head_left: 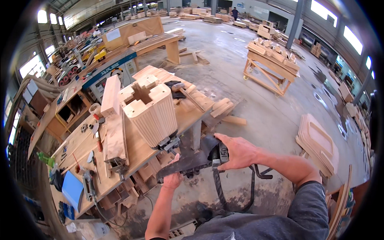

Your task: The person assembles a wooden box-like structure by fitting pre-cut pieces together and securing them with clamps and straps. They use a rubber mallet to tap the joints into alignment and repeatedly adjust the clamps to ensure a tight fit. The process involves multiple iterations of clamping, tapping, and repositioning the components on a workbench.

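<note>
My right hand (240, 153) is closed on the right end of a black, frame-like thing with a broad dark band (194, 159); its exact kind I cannot make out. My left hand (173, 180) is closed on its left end, fingers partly hidden. Black bent tubes (251, 188) hang below it. Just beyond, a fluted wooden post (152, 119) with a cross-shaped hollow stands on the workbench (138, 150). A metal clamp (170, 143) sits at its base by the bench edge. Behind the post lies a wooden-handled hammer (189, 97).
Beside the post are a long wooden beam (111, 96), a second clamp (118, 164) and loose hand tools. A blue sheet (73, 191) lies at the near left. Stacked panels (318, 144) stand at right, and a wooden trolley (272, 66) stands farther off.
</note>
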`<state>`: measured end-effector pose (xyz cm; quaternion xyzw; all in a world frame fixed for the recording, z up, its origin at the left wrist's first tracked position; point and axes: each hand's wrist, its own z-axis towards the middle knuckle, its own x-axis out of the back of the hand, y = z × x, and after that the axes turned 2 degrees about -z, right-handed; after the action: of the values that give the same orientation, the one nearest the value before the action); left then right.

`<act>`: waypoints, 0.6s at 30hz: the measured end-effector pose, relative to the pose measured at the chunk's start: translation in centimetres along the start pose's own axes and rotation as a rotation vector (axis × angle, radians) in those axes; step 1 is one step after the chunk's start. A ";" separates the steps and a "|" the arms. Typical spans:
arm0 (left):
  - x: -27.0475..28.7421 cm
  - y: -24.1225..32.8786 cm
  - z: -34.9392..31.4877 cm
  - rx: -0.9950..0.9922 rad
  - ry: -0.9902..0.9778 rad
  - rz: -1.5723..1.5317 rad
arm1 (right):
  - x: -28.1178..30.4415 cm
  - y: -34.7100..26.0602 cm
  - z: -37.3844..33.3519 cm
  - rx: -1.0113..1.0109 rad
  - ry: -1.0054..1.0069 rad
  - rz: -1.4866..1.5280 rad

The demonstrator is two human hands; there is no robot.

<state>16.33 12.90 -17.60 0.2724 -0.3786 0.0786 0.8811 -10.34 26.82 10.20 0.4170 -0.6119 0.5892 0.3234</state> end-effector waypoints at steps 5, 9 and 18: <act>1.7 8.4 4.7 0.135 -0.132 -0.366 | 3.2 1.8 -1.6 -0.079 0.089 -0.011; 4.6 10.9 5.6 0.612 -0.189 -0.590 | 5.5 1.2 -2.2 -0.065 0.097 0.004; 15.7 11.7 6.5 0.868 -0.283 -0.240 | 6.9 1.1 0.2 0.156 0.007 0.056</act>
<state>19.28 18.16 2.10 0.6654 -0.3928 0.0892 0.6284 -14.37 25.67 15.78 0.4216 -0.5742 0.6455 0.2754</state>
